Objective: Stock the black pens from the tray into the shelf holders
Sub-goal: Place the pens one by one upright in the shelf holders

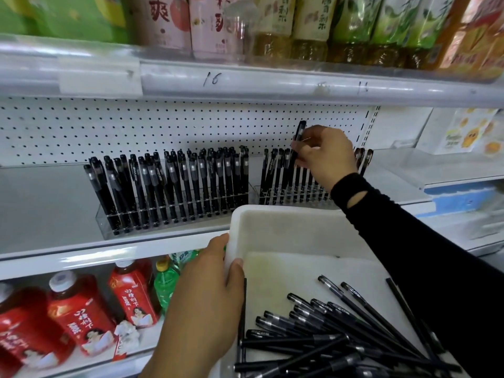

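Right grip: my right grip (324, 154) pinches one black pen (300, 132) near its upper end. The pen is tilted, its lower end down among the pens standing in the right holder (259, 193).
Left grip: my left grip (207, 296) grasps the left rim of the white tray (286, 212), thumb over the edge, and carries it just in front of the shelf lip (81, 257).
Stock: the loose pens (341, 331) lie criss-crossed in the tray's near right corner. The left holder (109, 227) looks full. The right one has a row at its left end and a few pens past my hand; the slots under the hand are hidden.
Risk, slot: I can't see the target slot, so the tip may land on a divider or in a taken slot and knock neighbours askew.
Risk, tray: one-handed and loaded at the far corner from my hold, the tray could tip and spill pens.
Risk, sleeve: my forearm crosses the tray's back rim and could nudge it.
Room: there is open air above the pen tops, up to the price rail (245, 83). The pegboard (136, 126) is close behind and the tray in front, so I'd go straight down.
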A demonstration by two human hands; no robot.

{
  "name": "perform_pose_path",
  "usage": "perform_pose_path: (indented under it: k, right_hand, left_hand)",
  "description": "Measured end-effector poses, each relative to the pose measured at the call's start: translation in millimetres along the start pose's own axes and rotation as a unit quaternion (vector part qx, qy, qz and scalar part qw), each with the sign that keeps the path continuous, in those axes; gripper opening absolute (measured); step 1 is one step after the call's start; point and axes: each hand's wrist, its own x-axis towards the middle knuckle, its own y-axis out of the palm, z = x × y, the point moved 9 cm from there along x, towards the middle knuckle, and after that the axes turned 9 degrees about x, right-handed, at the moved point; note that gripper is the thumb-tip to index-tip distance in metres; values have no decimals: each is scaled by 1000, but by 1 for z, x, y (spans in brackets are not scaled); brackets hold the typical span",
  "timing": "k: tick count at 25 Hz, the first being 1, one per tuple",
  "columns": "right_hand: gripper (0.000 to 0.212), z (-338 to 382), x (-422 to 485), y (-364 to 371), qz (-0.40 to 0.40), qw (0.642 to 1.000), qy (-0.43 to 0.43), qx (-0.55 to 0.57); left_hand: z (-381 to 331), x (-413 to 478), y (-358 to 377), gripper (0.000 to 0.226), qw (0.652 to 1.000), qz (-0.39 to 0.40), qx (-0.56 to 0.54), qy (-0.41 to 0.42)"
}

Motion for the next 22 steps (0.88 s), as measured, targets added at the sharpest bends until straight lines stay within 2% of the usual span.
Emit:
perform_pose_path:
  k: [2,5,8,12,16,18,22]
  right_hand:
    - [5,-5,5,11,-2,1000,-10,-9]
    - [19,-18,9,26,13,1000,-4,5]
    - [2,-32,14,38,25,999,-15,-26]
    - [15,-48,10,49,56,991,-14,-124]
    - [21,-60,12,60,101,982,46,-154]
    - [22,-58,12,64,119,968,35,-220]
    - [20,-41,-5,45,88,969,11,-230]
  left_hand:
    - [1,1,1,32,1000,4,0,-2]
    - [1,1,0,30,1000,4,-1,-1]
    - [2,2,1,29,1000,3,1,1]
    - [4,3,2,29,1000,7,-6,-6]
    - [3,4,3,30,1000,10,-8,-4]
    - [4,4,3,31,1000,6,-2,-5]
    - [4,3,1,32,1000,3,-7,-6]
